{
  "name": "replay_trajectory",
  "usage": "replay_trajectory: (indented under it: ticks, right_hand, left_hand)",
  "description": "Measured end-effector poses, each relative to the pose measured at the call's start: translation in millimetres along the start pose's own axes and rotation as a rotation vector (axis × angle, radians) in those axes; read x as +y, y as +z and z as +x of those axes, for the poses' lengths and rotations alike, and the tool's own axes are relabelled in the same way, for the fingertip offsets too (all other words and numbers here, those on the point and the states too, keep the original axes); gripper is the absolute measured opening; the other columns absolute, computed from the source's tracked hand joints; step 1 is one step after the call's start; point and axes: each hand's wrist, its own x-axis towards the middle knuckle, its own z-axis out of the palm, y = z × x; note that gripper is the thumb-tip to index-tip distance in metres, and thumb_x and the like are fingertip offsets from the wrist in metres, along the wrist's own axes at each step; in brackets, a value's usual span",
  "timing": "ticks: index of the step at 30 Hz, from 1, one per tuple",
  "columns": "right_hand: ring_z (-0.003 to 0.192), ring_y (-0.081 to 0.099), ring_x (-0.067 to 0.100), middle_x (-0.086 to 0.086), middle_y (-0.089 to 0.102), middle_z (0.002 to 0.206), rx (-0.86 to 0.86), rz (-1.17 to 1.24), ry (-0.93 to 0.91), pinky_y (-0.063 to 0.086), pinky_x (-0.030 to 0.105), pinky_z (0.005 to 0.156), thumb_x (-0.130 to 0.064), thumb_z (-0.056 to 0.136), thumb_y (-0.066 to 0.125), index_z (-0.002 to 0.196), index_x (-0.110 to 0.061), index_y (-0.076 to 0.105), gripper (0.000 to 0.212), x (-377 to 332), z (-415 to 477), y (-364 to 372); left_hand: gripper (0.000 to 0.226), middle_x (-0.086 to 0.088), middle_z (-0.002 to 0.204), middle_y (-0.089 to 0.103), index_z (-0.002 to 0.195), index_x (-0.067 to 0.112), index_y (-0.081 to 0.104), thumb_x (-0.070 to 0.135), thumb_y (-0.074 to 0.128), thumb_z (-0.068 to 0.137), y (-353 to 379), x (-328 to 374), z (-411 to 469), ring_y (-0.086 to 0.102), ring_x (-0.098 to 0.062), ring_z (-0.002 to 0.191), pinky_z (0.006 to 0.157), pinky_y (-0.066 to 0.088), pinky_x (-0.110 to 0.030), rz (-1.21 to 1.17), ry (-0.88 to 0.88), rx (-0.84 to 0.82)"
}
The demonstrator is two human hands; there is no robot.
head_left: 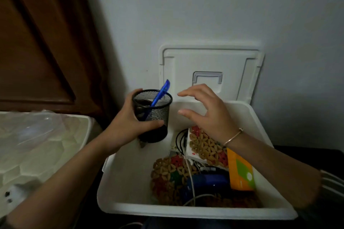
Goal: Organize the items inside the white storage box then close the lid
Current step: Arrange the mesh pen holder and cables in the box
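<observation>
Left hand (128,122) grips mesh pen cup (152,115) with blue pen (160,95) over white storage box (130,182) back-left corner; right hand (206,113) spread, empty, beside cup; lid (210,65) upright behind box.

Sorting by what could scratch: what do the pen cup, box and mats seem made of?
Pen cup: likely black metal mesh, matte; see-through fine grid. Box: white plastic, smooth with slight sheen; moulded rim. Mats: probably wooden pieces, tan, red and green, linked in a petal pattern; too blurred to be sure.
</observation>
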Motion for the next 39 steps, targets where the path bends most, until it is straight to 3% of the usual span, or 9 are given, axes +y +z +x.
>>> replay_trajectory:
  ticks: [2,6,10,14,17,20,26,34,39]
  right_hand:
    - [0.092,0.055,0.004,-0.002,0.061,0.097,-0.151,-0.078,0.009,0.043,0.016,0.085,-0.019,0.081,0.072,0.098,-0.013,0.069,0.018,9,-8,1]
    - [0.09,0.052,0.004,-0.007,0.066,0.099,-0.909,-0.233,0.04,0.043,0.025,0.084,-0.034,0.084,0.068,0.099,-0.021,0.071,0.021,18,-24,28]
    - [0.083,0.059,0.004,-0.007,0.071,0.094,-1.184,-0.192,0.078,0.048,0.029,0.084,-0.036,0.083,0.068,0.097,-0.022,0.073,0.021,14,-21,57]
    - [0.078,0.054,0.0,-0.007,0.07,0.096,-1.451,-0.284,0.087,0.043,0.019,0.072,-0.034,0.081,0.071,0.102,-0.021,0.071,0.025,20,-12,60]
    - [0.088,0.05,0.004,-0.007,0.068,0.1,-1.461,-0.392,-0.022,0.031,0.025,0.078,-0.037,0.083,0.068,0.104,-0.023,0.068,0.025,27,-23,60]
    - [0.101,0.045,0.014,-0.005,0.066,0.101,-1.296,-0.532,-0.275,0.021,0.035,0.084,-0.04,0.085,0.061,0.106,-0.024,0.067,0.026,25,-44,74]
    - [0.097,0.057,0.03,0.014,0.066,0.102,-1.371,-0.135,-0.144,0.045,0.036,0.083,-0.013,0.086,0.062,0.112,-0.007,0.066,0.026,7,-53,110]
    - [0.104,0.042,0.02,-0.002,0.06,0.1,-1.272,-0.487,-0.448,0.023,0.034,0.076,-0.035,0.086,0.061,0.109,-0.029,0.069,0.025,0,-66,154]
    - [0.102,0.036,0.025,0.001,0.053,0.096,-1.302,-0.516,-0.397,0.023,0.037,0.073,-0.033,0.085,0.059,0.092,-0.021,0.073,0.019,2,-68,161]
  left_hand:
    - [0.107,0.032,0.112,0.058,0.134,0.04,0.034,0.051,0.089,0.043,-14,-4,-2,0.056,0.017,0.103,0.08,0.046,-0.003,0.029,0.039,0.115]
    - [0.092,0.039,0.114,0.055,0.12,0.06,0.032,0.049,0.087,0.048,-25,-13,-7,0.052,0.014,0.112,0.092,0.044,-0.009,0.073,0.092,0.203]
    - [0.097,0.033,0.121,0.054,0.13,0.054,0.031,0.04,0.088,0.053,-22,-21,-13,0.052,0.006,0.118,0.103,0.043,-0.031,0.066,0.107,0.207]
    - [0.103,0.041,0.119,0.05,0.139,0.043,0.026,0.036,0.088,0.056,-21,-25,-19,0.049,0.013,0.117,0.098,0.045,-0.014,0.078,0.139,0.209]
    - [0.1,0.034,0.126,0.05,0.14,0.041,0.026,0.032,0.083,0.058,-16,-27,-22,0.048,0.01,0.121,0.092,0.042,-0.005,0.048,0.149,0.236]
    - [0.101,0.024,0.133,0.048,0.142,0.036,0.026,0.028,0.086,0.061,-11,-31,-22,0.047,0.005,0.125,0.097,0.041,-0.008,0.041,0.169,0.259]
    - [0.102,0.022,0.135,0.047,0.145,0.037,0.022,0.028,0.086,0.065,-9,-33,-23,0.047,0.007,0.124,0.095,0.041,-0.006,0.004,0.165,0.333]
    - [0.1,0.019,0.138,0.047,0.145,0.036,0.022,0.035,0.083,0.066,-9,-36,-23,0.046,0.005,0.126,0.096,0.039,-0.006,-0.013,0.163,0.376]
    - [0.1,0.017,0.139,0.046,0.146,0.036,0.022,0.034,0.083,0.067,-10,-39,-22,0.045,0.004,0.127,0.099,0.04,-0.009,-0.004,0.173,0.37]
